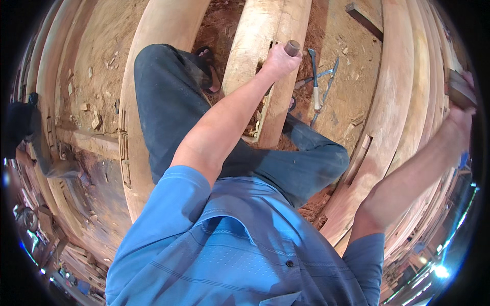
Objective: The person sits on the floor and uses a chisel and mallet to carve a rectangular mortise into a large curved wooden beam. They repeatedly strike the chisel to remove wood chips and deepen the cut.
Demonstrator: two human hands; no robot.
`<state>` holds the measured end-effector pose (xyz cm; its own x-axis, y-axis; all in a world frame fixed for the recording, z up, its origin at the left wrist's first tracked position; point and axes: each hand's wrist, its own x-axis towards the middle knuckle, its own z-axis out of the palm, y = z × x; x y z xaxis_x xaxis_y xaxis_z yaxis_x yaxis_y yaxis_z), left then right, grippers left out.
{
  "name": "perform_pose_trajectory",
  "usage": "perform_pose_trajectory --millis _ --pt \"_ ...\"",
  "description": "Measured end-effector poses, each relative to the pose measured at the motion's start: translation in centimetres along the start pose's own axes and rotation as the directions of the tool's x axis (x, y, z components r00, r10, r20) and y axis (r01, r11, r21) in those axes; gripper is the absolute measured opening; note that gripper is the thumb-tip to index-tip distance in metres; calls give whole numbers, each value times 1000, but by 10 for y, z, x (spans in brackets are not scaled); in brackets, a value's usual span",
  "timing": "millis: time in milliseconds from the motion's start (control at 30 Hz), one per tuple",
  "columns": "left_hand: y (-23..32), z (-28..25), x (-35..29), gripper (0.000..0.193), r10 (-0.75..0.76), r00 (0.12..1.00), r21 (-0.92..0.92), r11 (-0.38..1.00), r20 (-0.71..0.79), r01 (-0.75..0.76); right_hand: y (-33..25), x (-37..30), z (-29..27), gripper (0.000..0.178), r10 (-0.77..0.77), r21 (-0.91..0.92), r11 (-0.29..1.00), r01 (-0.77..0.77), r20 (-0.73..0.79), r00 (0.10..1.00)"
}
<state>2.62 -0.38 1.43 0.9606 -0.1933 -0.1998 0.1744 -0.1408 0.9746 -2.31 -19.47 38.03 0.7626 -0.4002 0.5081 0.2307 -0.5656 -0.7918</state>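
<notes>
My left hand (278, 64) is closed round a chisel, its round wooden handle end (292, 48) sticking up out of the fist. That fist stands over a slot cut in the pale timber beam (255, 38) between my legs; my hand and forearm hide most of the blade, so I cannot tell how deep its tip sits. Far out to the right, my right hand (461, 116) is raised, its fingers wrapped round a mallet with a blocky brown wooden head (461, 93). The mallet is well apart from the chisel.
Right of the beam, a chisel with a pale handle (316, 97) lies beside other metal tools (331, 81) on the dirt. Long timbers (393, 76) flank me on both sides. A wooden block (363, 20) lies farther off. Someone in dark clothing (20, 125) is at the far left.
</notes>
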Motion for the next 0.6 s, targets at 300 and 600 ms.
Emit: perform_pose_trajectory --millis 300,600 --pt "14 -14 -9 17 54 997 114 992 47 -59 98 -154 44 42 765 -822 558 -113 458 453" --pt "9 -13 -8 19 -1 998 -4 1000 65 1 21 -52 -31 17 249 -172 965 -197 374 893"
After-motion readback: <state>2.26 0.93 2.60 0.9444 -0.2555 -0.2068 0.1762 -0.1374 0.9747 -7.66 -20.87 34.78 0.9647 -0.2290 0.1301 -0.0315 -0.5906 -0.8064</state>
